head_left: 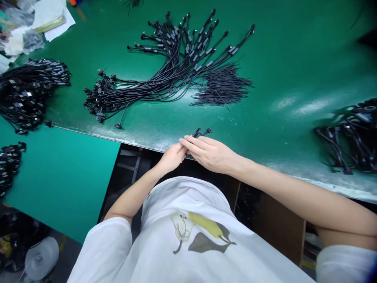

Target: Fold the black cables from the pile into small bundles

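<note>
Both my hands meet at the front edge of the green table (273,137), closed around a black cable (198,133). Its ends, one with a small connector, poke out beyond my fingers; the rest is hidden in my grip. My left hand (173,157) pinches it from the left, its fingertips partly covered. My right hand (209,154) lies over it with the fingers together. Farther back stretches a bundle of black cables (153,87) with connectors at both ends and grey sleeves. Beside that bundle is a pile of thin black ties (224,87).
Coiled black cables (353,137) lie at the right. A large cable heap (32,86) sits at the left, with another pile (10,165) below it on a lower green surface (64,173). Papers and plastic bags (38,23) fill the far left corner. A white spool (43,257) stands lower left.
</note>
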`<state>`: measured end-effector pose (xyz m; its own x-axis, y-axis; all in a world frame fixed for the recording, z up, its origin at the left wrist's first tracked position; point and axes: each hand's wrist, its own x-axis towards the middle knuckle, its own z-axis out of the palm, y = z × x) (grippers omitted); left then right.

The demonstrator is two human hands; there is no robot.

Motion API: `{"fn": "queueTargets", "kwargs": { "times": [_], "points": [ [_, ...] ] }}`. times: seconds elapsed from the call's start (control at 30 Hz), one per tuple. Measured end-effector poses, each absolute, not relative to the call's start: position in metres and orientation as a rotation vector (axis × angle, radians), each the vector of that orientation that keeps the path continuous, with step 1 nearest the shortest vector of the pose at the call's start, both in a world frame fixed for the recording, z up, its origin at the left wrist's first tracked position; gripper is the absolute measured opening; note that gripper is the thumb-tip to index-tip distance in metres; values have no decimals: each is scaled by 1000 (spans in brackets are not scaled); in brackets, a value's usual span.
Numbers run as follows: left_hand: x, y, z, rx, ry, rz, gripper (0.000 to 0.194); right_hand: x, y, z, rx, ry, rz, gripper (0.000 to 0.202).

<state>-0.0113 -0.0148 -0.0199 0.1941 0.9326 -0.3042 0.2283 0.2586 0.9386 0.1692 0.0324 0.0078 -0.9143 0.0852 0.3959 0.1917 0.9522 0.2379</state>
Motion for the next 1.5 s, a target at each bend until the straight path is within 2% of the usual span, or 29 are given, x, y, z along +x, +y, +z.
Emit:
{"fn": "queueTargets", "kwargs": {
  "times": [0.17,0.27,0.63,0.73,0.83,0.93,1.07,1.1,1.17,1.37,1.43,1.5],
  "points": [
    [-21,-24,-9,1158,1019,639,49,170,29,15,-72,-2800,-236,33],
    [-22,-31,-6,1157,1013,637,49,170,24,21,-79,-2773,-192,33],
    [-9,-28,-18,760,1058,725,68,168,25,25,-35,-2851,-719,25],
    [-4,-27,-21,730,1076,725,62,166,25,24,40,-2886,-807,26],
    [-2,-26,-24,821,1100,722,46,163,27,21,32,-2968,-821,25],
    [-3,-26,-23,903,1122,702,36,158,35,15,-130,-3100,-531,25],
    [0,-21,-22,849,1164,832,50,150,44,7,-650,-3087,116,23],
    [1,-18,-23,819,1165,908,51,147,44,5,-804,-2992,279,23],
    [1,-12,-25,781,1135,1066,41,142,40,2,-1013,-2702,625,26],
    [-23,-9,-17,1155,1074,1234,22,148,35,-4,-1114,-1858,1600,33],
    [-29,-16,-11,1395,1107,1158,18,155,41,-1,-1169,-1710,1688,32],
    [-27,-21,-10,1531,1124,1030,23,160,45,4,-1196,-1712,1547,32]
  ]
}}
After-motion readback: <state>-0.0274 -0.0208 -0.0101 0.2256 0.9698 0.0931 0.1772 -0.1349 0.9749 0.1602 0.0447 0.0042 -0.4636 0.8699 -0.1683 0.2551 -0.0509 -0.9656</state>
